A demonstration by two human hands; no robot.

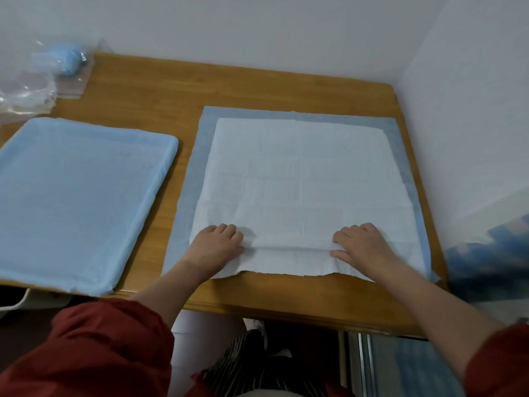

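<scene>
A white absorbent pad with a blue border (300, 179) lies spread flat on the right half of the wooden table (177, 90). My left hand (217, 245) and my right hand (363, 246) both rest on its near part, about a hand's width from the near edge. Each hand pinches a small raised fold of the white sheet between thumb and curled fingers; a crease runs between them. A stack of light blue folded pads (77, 202) lies on the left half of the table, apart from both hands.
A clear plastic bag (37, 78) holding a blue bundle (67, 60) sits at the far left corner. White walls close off the back and the right side. The table's near edge is just below my hands; my red sleeves and striped clothing show beneath.
</scene>
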